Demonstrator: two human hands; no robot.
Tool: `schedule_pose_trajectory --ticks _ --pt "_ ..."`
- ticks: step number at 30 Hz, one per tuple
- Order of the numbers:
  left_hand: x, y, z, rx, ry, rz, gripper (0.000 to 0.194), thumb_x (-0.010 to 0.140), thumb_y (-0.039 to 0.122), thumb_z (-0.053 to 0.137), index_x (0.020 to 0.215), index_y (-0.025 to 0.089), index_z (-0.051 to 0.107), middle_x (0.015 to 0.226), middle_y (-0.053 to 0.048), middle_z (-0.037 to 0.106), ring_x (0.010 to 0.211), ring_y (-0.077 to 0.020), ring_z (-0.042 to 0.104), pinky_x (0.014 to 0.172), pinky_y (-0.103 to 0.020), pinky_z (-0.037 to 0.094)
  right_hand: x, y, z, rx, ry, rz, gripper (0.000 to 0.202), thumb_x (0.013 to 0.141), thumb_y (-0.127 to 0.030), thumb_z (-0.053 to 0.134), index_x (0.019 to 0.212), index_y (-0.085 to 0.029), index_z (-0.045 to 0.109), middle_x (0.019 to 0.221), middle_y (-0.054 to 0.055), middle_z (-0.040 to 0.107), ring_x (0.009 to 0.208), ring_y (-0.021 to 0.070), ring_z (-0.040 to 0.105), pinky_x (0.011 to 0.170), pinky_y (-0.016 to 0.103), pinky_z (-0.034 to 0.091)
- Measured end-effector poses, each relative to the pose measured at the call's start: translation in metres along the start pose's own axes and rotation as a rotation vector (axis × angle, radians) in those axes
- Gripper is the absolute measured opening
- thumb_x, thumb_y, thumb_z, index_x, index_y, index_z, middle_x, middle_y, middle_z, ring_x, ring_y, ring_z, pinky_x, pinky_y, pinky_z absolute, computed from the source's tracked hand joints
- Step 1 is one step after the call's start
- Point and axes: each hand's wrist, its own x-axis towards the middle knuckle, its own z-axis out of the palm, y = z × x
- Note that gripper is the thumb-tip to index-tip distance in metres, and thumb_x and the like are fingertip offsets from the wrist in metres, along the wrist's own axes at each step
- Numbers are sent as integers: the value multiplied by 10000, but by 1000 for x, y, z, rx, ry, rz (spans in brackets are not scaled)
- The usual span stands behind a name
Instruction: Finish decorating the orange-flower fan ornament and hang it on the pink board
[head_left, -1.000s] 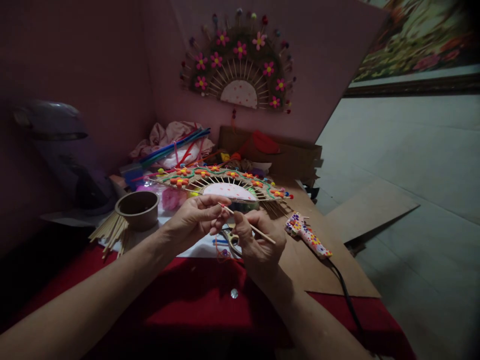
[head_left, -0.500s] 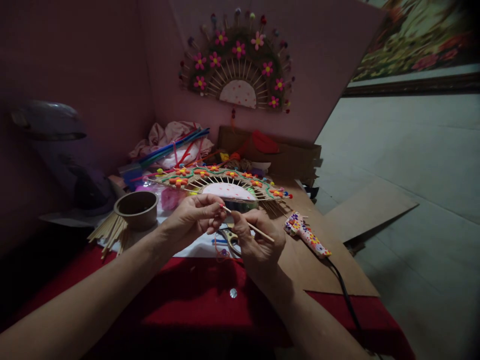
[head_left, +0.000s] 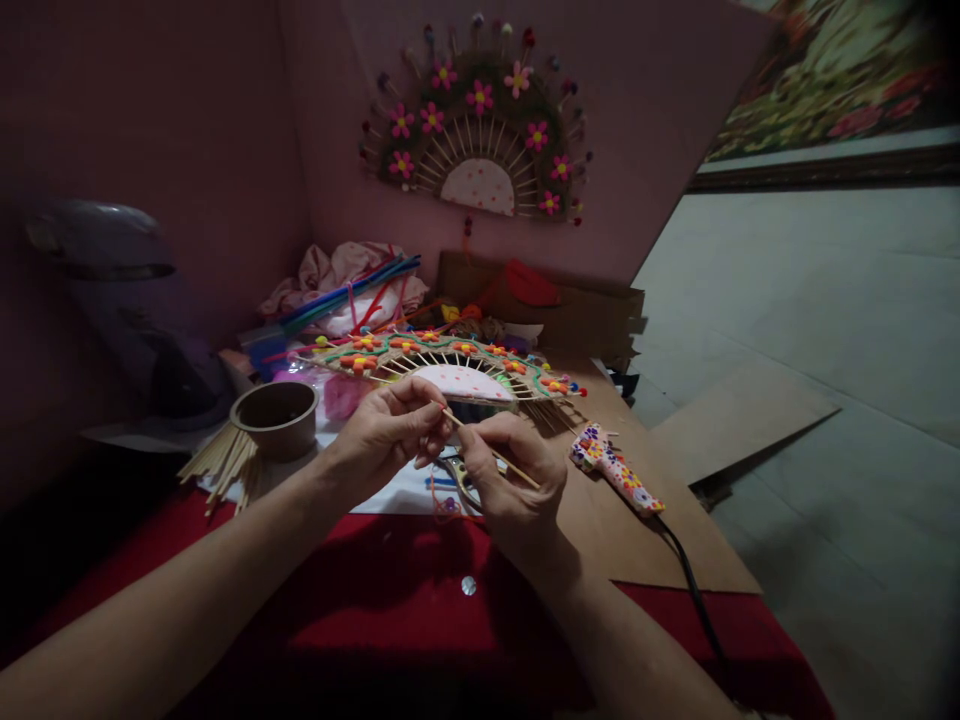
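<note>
In the head view, my right hand (head_left: 517, 480) is closed round a thin wooden stick (head_left: 453, 417), which slants down to the right through its fingers. My left hand (head_left: 386, 435) pinches a small red bead (head_left: 442, 407) at the stick's upper end; the fingertips hide most of it. Just behind both hands lies a half-round fan-shaped ornament (head_left: 463, 382) with orange flowers, thin sticks and a dotted white centre. Scissors (head_left: 466, 484) sit on white paper beneath my hands, partly covered by the right one.
A brown bowl (head_left: 275, 425) and a bundle of sticks (head_left: 225, 462) stand at left. At right, a flower-patterned glue gun (head_left: 619, 472) with a black cord rests on cardboard (head_left: 675, 550). A small silver disc (head_left: 469, 586) lies on the red cloth (head_left: 375, 590). A similar ornament (head_left: 480, 97) hangs behind.
The stick's tip has moved slightly left, deeper between my left fingertips, and less of the red bead shows. My right hand has shifted a little left along with the stick.
</note>
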Motion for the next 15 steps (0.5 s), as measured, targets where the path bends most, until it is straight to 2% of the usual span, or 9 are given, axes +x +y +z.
schedule_pose_trajectory --ticks 6,11,15 --pt "2 -3 -2 32 -18 67 186 681 204 780 751 126 626 603 -36 658 445 -95 548 376 -160 389 -1 -1 0 159 4 190 197 844 -262 627 670 -171 613 547 -49 551 446 65 466 429 200 387" --pt "2 -2 -1 45 -16 73 192 678 218 782 736 117 631 596 -39 654 437 -91 537 361 -157 381 -2 1 0 151 12 186 183 842 -261 635 682 -172 623 582 -45 566 456 63 473 433 201 387" --pt "1 -1 0 34 33 45 219 661 231 797 721 116 621 575 -26 644 415 -80 530 353 -143 373 0 0 1 92 -12 112 119 851 -234 624 749 -187 663 668 -18 624 591 98 565 552 230 464"
